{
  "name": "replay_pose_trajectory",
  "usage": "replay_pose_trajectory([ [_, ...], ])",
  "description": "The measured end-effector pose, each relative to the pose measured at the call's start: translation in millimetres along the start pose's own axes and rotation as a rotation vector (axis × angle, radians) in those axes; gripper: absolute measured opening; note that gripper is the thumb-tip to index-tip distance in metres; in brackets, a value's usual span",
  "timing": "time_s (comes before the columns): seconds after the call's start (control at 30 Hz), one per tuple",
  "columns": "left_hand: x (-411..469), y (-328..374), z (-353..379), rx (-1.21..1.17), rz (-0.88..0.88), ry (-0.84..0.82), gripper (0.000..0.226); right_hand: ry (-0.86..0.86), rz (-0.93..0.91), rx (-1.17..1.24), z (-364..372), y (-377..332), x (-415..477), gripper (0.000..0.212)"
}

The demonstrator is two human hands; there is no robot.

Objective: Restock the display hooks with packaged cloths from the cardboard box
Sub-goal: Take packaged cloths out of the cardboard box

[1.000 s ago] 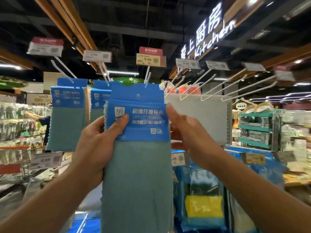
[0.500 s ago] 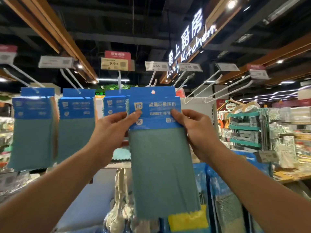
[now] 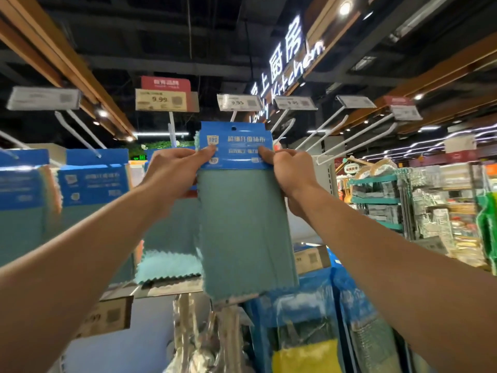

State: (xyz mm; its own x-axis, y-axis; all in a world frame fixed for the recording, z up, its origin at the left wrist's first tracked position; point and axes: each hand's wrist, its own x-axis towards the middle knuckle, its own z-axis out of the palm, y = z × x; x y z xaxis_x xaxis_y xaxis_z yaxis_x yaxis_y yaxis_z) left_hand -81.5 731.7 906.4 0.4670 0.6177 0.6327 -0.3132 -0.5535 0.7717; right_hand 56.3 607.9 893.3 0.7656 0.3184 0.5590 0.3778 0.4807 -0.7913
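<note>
A packaged teal cloth (image 3: 244, 227) with a blue card header hangs between both hands at the centre of the view. My left hand (image 3: 172, 176) pinches the header's left edge, and my right hand (image 3: 291, 173) pinches its right edge. The header's punch hole sits just below a white display hook (image 3: 233, 116) under a 9.95 price tag (image 3: 238, 102). Whether the hook is through the hole I cannot tell. More packaged cloths (image 3: 94, 184) hang on hooks at the left. The cardboard box is out of view.
Several bare white hooks (image 3: 347, 135) with price tags stick out to the right of the held pack. A 9.99 tag (image 3: 161, 99) stands left of it. Blue bagged goods (image 3: 304, 319) and metal utensils (image 3: 193, 332) hang below. Store shelves (image 3: 390, 200) fill the right.
Both hands have carried the pack rightward and farther out, from the 9.99 hook to the 9.95 hook. The view has tilted and shifted right.
</note>
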Motion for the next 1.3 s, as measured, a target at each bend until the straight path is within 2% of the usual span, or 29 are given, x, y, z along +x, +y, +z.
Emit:
replay_pose_trajectory([
  [0.07, 4, 1, 3, 0.022, 0.015, 0.0, 0.032, 0.034, -0.015, -0.035, 1, -1, 2, 0.038],
  [0.2, 13, 2, 9, 0.009, 0.024, -0.037, 0.035, 0.054, -0.014, -0.048, -1, -9, 4, 0.026],
  [0.37, 24, 2, 13, 0.041, 0.013, -0.001, 0.036, 0.058, 0.026, -0.049, 2, -16, 16, 0.019],
  [0.6, 33, -27, 20, 0.073, -0.007, -0.041, 0.039, -0.028, 0.072, -0.072, -5, 9, 28, 0.023],
  [0.73, 55, -38, 9, 0.271, 0.018, 0.005, 0.044, -0.053, 0.056, -0.093, 10, 25, 46, 0.028],
  [0.83, 72, -46, 6, 0.341, -0.003, 0.022, 0.048, -0.064, 0.043, -0.119, 22, 45, 70, 0.017],
  [0.87, 77, -49, 7, 0.352, 0.004, 0.036, 0.049, -0.056, 0.049, -0.133, 24, 54, 81, 0.019],
  [0.93, 82, -56, 9, 0.528, 0.098, 0.073, 0.053, -0.044, 0.057, -0.16, 27, 70, 100, 0.034],
  [1.03, 77, -61, 11, 0.747, 0.283, 0.151, 0.048, -0.059, 0.056, -0.111, 29, 86, 113, 0.032],
  [1.2, 74, -71, 9, 0.708, 0.358, 0.125, 0.045, -0.009, 0.022, -0.182, 33, 102, 121, 0.025],
  [1.3, 70, -77, 4, 0.669, 0.34, 0.07, 0.043, -0.039, 0.065, -0.179, 31, 102, 111, 0.031],
])
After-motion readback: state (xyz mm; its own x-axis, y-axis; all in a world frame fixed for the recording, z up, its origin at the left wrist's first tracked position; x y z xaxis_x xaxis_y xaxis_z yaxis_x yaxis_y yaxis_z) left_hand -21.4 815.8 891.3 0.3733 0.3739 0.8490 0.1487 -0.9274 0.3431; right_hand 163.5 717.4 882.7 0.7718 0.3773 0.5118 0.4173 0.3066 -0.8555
